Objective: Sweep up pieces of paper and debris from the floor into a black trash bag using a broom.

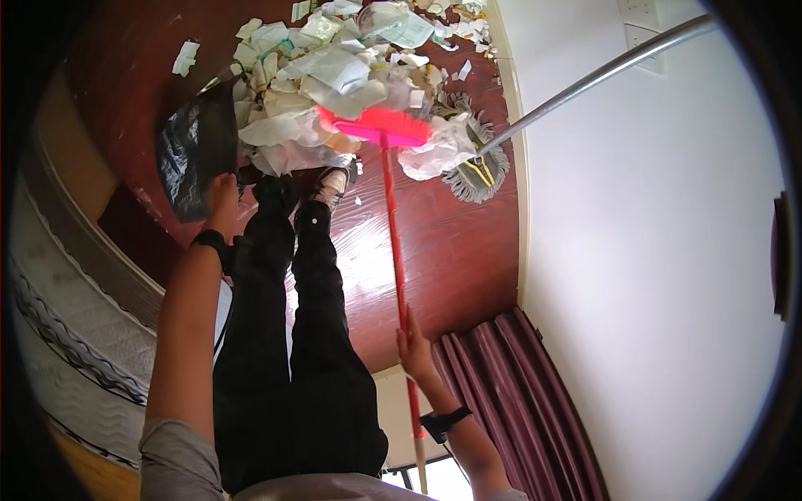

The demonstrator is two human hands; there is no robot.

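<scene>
My right hand [416, 349] is wrapped round the red handle of a broom [393, 209]. The broom's pink head with red bristles [383, 127] rests against a large heap of crumpled paper and plastic scraps [322, 79] on the floor. My left hand [222, 200] grips the edge of a black plastic bag [199, 142], which hangs at the left side of the heap. Part of the bag's mouth faces the scraps, and its inside is mostly hidden. A whitish clear plastic bag [439, 150] lies just right of the broom head.
A grey string mop [480, 163] with a metal pole [601, 75] leans along the white wall [643, 250] at the right. Dark red wooden floor [468, 242] lies under everything. A mattress [92, 334] stands at the left, and a purple curtain [518, 392] hangs at lower right.
</scene>
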